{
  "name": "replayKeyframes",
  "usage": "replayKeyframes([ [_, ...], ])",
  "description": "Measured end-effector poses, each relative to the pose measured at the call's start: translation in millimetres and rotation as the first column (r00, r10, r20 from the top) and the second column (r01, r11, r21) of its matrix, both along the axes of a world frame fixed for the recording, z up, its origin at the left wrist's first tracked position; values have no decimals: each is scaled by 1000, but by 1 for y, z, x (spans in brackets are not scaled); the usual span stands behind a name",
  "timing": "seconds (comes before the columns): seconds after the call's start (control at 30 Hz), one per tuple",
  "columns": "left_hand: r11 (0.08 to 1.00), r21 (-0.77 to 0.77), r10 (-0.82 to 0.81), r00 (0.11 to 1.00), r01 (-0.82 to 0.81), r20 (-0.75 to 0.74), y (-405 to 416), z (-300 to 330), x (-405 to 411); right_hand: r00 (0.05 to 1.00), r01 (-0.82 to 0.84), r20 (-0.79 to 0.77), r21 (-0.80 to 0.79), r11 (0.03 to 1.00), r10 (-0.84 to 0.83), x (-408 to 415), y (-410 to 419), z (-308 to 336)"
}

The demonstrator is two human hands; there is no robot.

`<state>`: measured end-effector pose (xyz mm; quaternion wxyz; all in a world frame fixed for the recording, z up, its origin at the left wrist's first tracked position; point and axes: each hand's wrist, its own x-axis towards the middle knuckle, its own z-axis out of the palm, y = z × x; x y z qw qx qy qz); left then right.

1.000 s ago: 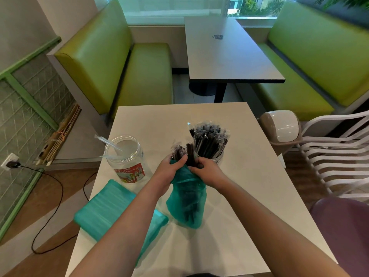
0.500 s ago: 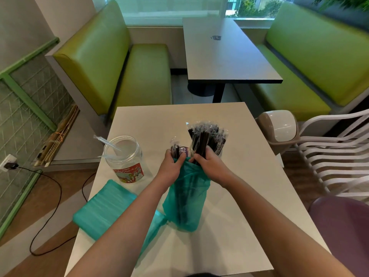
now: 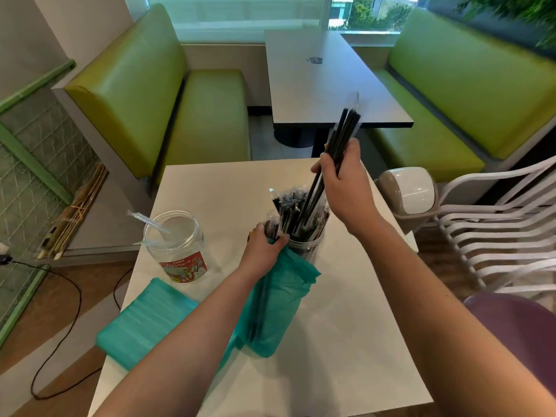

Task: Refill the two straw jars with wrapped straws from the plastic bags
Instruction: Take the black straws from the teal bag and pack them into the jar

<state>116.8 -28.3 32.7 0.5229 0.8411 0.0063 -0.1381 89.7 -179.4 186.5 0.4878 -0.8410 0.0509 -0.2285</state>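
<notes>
My right hand (image 3: 341,182) grips a bunch of black wrapped straws (image 3: 346,127), lifted and slanted, with their lower ends in the straw-filled jar (image 3: 304,248) at the table's middle. My left hand (image 3: 264,249) grips the mouth of a teal plastic bag (image 3: 279,299) that stands just left of that jar, with straw tips poking out above my fingers. A second clear jar (image 3: 176,245) with a red label stands further left and holds only two or three clear wrapped straws. Another teal bag (image 3: 141,323) lies flat at the table's near left.
The white table (image 3: 346,341) ends close behind the jars. A small bin with a white swing lid (image 3: 409,191) stands at its right edge, with white plastic chairs (image 3: 496,230) beyond. Green benches and a grey table (image 3: 325,82) lie ahead. A black cable (image 3: 54,341) runs over the floor at left.
My right hand has pulled a bunch of black straws up out of the teal bag and swung it over the full jar. My left hand has stayed on the bag's mouth.
</notes>
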Motion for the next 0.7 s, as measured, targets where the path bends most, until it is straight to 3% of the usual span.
replayKeyframes([
  [0.23,999,-41,6,1000,-5,21,-8,-2,1,999,25,-17,-108,994,-27,4,5,-27],
  [0.5,997,-79,28,999,-25,38,-9,-6,2,936,-62,-351,-85,994,28,12,16,-84],
  [0.6,996,-90,23,999,-20,28,-7,-8,3,963,-23,-268,-128,992,-12,13,18,-78],
  [0.7,995,-100,23,999,-20,34,-8,-12,5,996,13,-94,12,1000,-12,13,20,-60],
])
